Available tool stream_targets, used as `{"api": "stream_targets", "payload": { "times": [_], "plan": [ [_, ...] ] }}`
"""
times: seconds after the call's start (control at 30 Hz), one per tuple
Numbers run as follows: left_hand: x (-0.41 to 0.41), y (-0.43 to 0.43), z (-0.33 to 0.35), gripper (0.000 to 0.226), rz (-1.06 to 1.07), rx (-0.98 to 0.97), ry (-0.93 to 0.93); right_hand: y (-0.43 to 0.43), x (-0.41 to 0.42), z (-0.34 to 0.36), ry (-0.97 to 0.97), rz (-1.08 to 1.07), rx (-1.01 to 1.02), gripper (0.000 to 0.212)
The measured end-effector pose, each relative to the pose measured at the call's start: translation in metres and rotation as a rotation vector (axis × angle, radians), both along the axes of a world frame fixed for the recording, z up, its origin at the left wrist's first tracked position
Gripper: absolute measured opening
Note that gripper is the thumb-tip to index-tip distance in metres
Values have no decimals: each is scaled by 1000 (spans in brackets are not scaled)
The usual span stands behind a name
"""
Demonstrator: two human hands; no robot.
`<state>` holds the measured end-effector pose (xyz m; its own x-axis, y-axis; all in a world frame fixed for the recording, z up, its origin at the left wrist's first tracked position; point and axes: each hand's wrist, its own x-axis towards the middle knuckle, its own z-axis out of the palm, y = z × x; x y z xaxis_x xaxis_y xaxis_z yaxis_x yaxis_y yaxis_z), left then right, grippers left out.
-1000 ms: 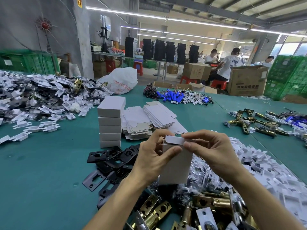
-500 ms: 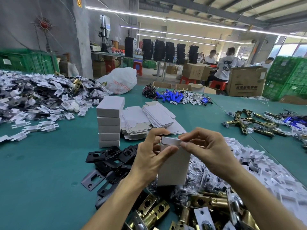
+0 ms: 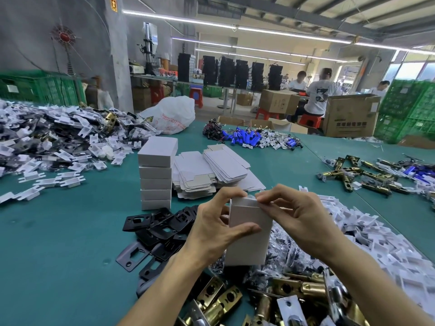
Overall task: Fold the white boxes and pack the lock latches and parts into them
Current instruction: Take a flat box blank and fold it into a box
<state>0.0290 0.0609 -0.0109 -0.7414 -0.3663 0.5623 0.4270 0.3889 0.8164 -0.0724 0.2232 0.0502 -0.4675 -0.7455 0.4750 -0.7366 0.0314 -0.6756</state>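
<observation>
I hold a white box upright above the green table. My left hand grips its left side, thumb across the front face. My right hand pinches the top flap, which lies nearly flat on the box. What is inside the box is hidden. Brass lock latches lie heaped under my wrists, with black strike plates to the left and bagged small parts beneath the box.
A stack of folded white boxes stands ahead left, with flat box blanks beside it. White plastic pieces pile up at the right, more mixed parts at the far left. Blue batteries and more brass latches lie farther off.
The top flap has gone down from raised to nearly flat under my right fingers. My left thumb has slid lower across the box front. The box stays upright in place.
</observation>
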Motion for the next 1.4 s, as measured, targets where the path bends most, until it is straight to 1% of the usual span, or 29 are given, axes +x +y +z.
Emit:
{"api": "stream_targets", "payload": {
  "times": [0.1, 0.2, 0.3, 0.43, 0.47, 0.57, 0.67, 0.83, 1.0, 1.07, 1.13, 1.2, 1.23, 1.3, 1.33, 1.37, 1.4],
  "plan": [
    [0, -2, -1, 52, 0, 10, 3, -1, -1, 0, 64, -27, 45, 27],
    [1, -1, -1, 51, 2, 31, 18, 0, 0, 1, 89, -20, 46, 24],
    [1, 0, -1, 48, 0, 56, 23, 2, 0, 0, -27, 28, 12, 22],
    [0, 0, 0, 44, -2, 58, 21, 3, 1, -4, -187, 62, -62, 34],
    [0, 0, 0, 41, 3, 52, 26, 2, 1, -4, -223, 65, -79, 32],
    [1, 2, 2, 32, 5, 66, 42, 1, 3, -6, -317, 65, -116, 20],
    [1, 3, 3, 28, -4, 66, 48, 1, 2, -6, -341, 52, -89, 19],
    [1, 3, 4, 28, 12, 8, 17, 4, 1, -13, -421, 112, -55, 25],
    [1, 6, 7, 26, 1, 49, 20, 5, 1, -11, -431, 111, -76, 23],
    [1, 8, 10, 27, 26, 77, 4, 5, 2, -7, -400, 89, -81, 23],
    [0, 7, 14, 34, 65, 75, -18, 4, 1, -1, -350, 40, -106, 29],
    [-1, 3, 15, 44, 245, 15, -12, 3, 0, 5, -325, -53, -153, 43],
    [-1, 2, 17, 44, 347, 21, 1, 4, -1, 7, -335, -102, -191, 52],
    [1, -1, 22, 34, 477, 100, 18, 4, 0, 12, -330, -166, -280, 61],
    [2, -2, 24, 31, 501, 149, 2, 4, 1, 13, -312, -169, -315, 59],
    [3, -3, 26, 36, 487, 212, -37, 3, 3, 14, -299, -152, -346, 54],
    [4, -3, 30, 47, 414, 309, -110, 2, 6, 16, -292, -117, -371, 49]
  ]
}}
